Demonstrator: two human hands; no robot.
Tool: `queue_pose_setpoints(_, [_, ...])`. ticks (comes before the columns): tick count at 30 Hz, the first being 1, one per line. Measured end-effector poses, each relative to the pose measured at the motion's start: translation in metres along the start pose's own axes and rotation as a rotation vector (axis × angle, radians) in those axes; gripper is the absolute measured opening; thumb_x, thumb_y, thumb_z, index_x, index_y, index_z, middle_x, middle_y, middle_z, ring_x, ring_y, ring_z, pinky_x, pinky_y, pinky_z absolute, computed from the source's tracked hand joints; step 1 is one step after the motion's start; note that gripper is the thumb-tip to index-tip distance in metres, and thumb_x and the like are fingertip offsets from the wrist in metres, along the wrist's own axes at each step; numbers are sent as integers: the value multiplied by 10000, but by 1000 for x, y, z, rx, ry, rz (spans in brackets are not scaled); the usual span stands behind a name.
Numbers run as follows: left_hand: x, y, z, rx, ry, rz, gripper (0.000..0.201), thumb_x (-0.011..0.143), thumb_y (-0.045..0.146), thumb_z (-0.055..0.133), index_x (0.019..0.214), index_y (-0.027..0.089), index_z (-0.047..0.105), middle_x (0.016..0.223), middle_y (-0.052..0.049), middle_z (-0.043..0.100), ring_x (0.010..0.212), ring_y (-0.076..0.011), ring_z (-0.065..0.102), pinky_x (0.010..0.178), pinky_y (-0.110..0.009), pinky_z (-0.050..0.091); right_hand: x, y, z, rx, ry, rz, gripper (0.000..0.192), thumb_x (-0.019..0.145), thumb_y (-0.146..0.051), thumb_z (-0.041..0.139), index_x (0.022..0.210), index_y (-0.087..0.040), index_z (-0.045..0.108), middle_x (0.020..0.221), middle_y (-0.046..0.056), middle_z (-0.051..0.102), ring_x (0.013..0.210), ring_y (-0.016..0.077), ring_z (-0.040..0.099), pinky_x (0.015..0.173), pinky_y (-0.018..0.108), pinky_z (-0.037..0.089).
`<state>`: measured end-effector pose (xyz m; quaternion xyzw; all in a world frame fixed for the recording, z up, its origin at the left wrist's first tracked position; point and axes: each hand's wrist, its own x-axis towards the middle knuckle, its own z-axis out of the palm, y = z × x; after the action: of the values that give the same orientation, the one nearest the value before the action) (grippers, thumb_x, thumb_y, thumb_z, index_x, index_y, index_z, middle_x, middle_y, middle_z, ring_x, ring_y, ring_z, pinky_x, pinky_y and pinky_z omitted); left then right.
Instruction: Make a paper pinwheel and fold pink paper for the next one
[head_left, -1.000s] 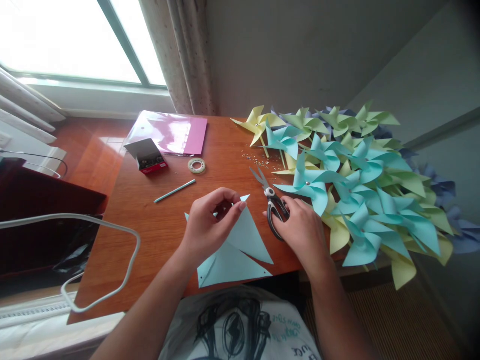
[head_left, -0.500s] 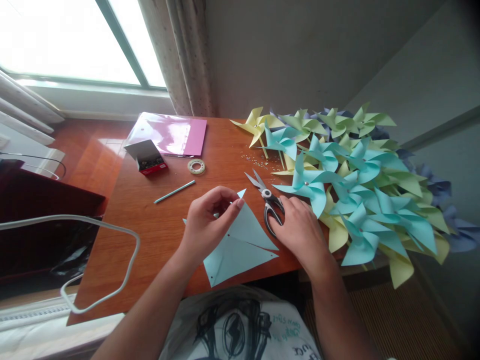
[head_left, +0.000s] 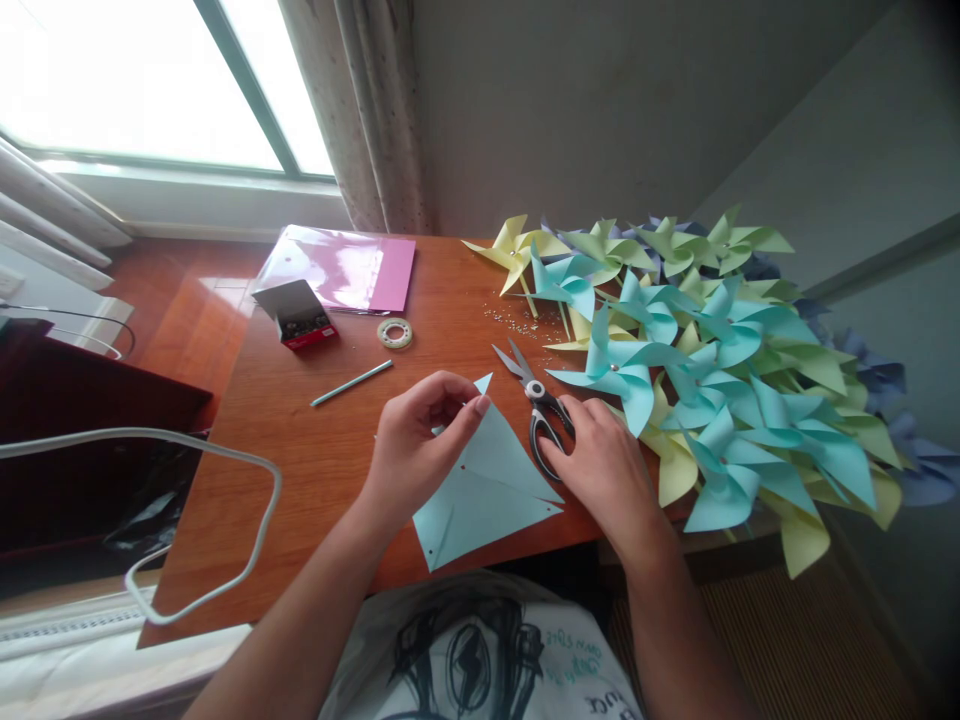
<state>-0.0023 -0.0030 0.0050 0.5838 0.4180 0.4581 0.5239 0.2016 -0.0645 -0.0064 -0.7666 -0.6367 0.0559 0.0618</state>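
Observation:
My left hand (head_left: pixel 424 435) is closed in a pinch on a light blue sheet of paper (head_left: pixel 491 510) near its upper corner. Slits run inward from the sheet's corners, and small holes show near its middle and at some corners. Part of the sheet lies hidden under my left hand. My right hand (head_left: pixel 604 460) has its thumb and fingers round the black-and-grey handles of a pair of scissors (head_left: pixel 534 388). The scissors lie on the table, blades parted and pointing away from me. Close to my right hand is a blue paper pinwheel (head_left: pixel 611 370).
Many more pinwheels (head_left: pixel 727 460) crowd the wooden table's (head_left: pixel 255 520) right side. Tiny scattered bits (head_left: pixel 514 320) lie beyond the scissors. Left of centre are a roll of tape (head_left: pixel 394 333), a blue stick (head_left: pixel 351 384), an opened small box (head_left: pixel 304 325) and a pink paper pack (head_left: pixel 360 270). A white cable (head_left: pixel 262 530) crosses the left edge.
The blue sheet has shifted slightly to the right under my left hand. Both hands keep nearly the same place and grip.

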Motion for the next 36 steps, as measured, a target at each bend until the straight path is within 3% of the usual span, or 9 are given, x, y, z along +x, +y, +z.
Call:
queue_pose_setpoints(6, [0,1,0,-4,-10,-12,179,856,330,746,796,184,660,677,1,596,590,-118,515,528,-233,407,-2,2,1,39,15,-13,393,891,-322,645,1257,-181,623,1033,129,669,984,322,662,831,395,508])
queue_pose_setpoints(12, [0,0,0,10,-11,-4,185,859,336,741,793,186,655,676,0,595,587,-121,513,524,-234,402,-1,4,3,85,130,-1,365,899,-310,638,1231,-159,656,1077,157,702,995,338,668,841,430,524])
queue_pose_setpoints(16, [0,-1,0,13,-19,0,180,860,337,740,800,188,658,688,-5,606,592,-125,520,530,-237,412,-2,-4,-13,346,272,-54,240,945,-304,592,1132,-202,703,1052,106,742,923,281,697,807,395,553])
queue_pose_setpoints(19, [0,-2,0,15,-23,0,178,857,339,744,804,191,657,683,-3,606,583,-126,521,523,-238,411,0,-20,-28,631,239,-180,168,949,-277,607,1076,-240,711,1047,68,747,900,228,705,835,354,564])
queue_pose_setpoints(24, [1,-2,0,13,-35,11,157,861,317,743,817,190,661,681,2,604,586,-120,515,524,-236,403,7,-44,-33,831,170,-269,166,923,-221,651,1077,-238,711,957,27,749,848,188,695,814,316,558])
queue_pose_setpoints(36, [-1,2,0,19,-93,50,82,878,212,706,954,191,683,874,-27,676,709,-129,597,596,-225,475,9,-45,-22,1017,79,-160,226,905,-171,634,1106,-225,722,1016,42,761,880,188,710,824,315,577])
